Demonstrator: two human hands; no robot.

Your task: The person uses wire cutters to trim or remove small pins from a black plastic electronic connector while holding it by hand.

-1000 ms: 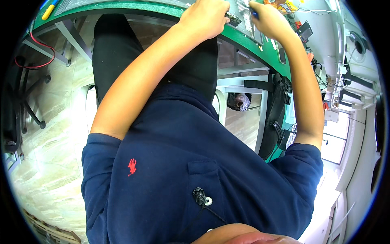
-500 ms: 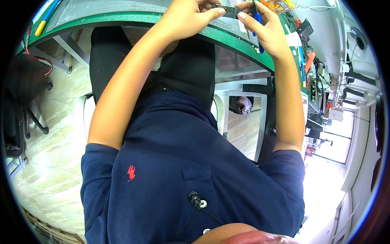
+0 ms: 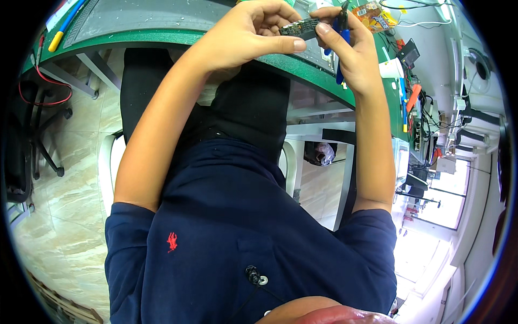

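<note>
A small dark circuit board (image 3: pixel 298 29) is between my hands, over the near edge of the bench. My right hand (image 3: pixel 352 51) pinches its right end between thumb and fingers. Blue-handled cutters (image 3: pixel 343 35) are tucked in that same hand, dark jaws pointing up and handles hanging down past the thumb. At the board's left end is my left hand (image 3: pixel 251 38), its thumb stretched out below the board and its fingers half curled, apart from the thumb. Any fingertip contact behind the board is hard to make out.
The bench has a green edge (image 3: pixel 156 38) and a grey mat (image 3: pixel 140 19). A blue-and-yellow pen-like tool (image 3: pixel 66 26) lies at left, red leads (image 3: pixel 56 101) hanging below. An orange snack packet (image 3: pixel 376 17), white cup (image 3: pixel 391 68) and cables are at right.
Both hands and the board sit lower in the picture. My left thumb has come away from the board's face to below it. The cutters stay in my right hand, their jaws now showing.
</note>
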